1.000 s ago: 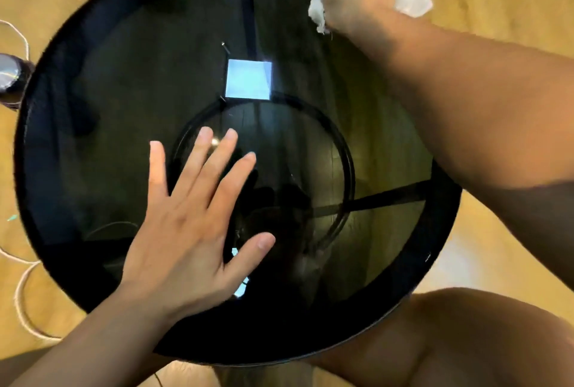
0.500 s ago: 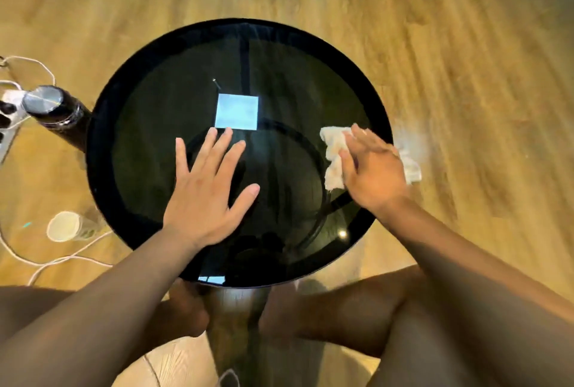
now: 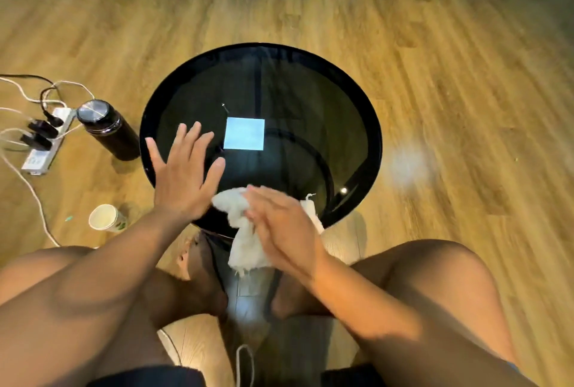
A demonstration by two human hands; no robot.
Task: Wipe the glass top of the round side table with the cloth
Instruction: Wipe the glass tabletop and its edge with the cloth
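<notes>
- The round table (image 3: 366,125) with its dark glass top is standing on a wooden floor (image 3: 466,76), and every place below is given from this table.
- The left hand (image 3: 183,175) is lying flat over the near-left part of the table, palm down, with its fingers (image 3: 194,135) spread wide and gripping nothing.
- The right hand (image 3: 282,225) is pressing on a white cloth (image 3: 245,243) at the near edge of the table; its fingers are lying stretched over the cloth rather than curling round it, and motion blur is hiding how firmly they are bearing on it.
- The cloth is lying partly on the glass near the rim and partly hanging over the near edge of the table.
- A pale blue square (image 3: 244,133) is showing near the middle of the table's glass; whether it is a reflection or a thing cannot be told.
- A dark bottle (image 3: 107,130) with a metal lid is standing on the floor just left of the table.
- A power strip (image 3: 46,144) with plugs and white cables is lying on the floor further left of the table, beyond the bottle.
- A paper cup (image 3: 105,218) is lying on its side on the floor at the near left of the table.
- The person's bare knees are showing on either side of the table's near edge.
</notes>
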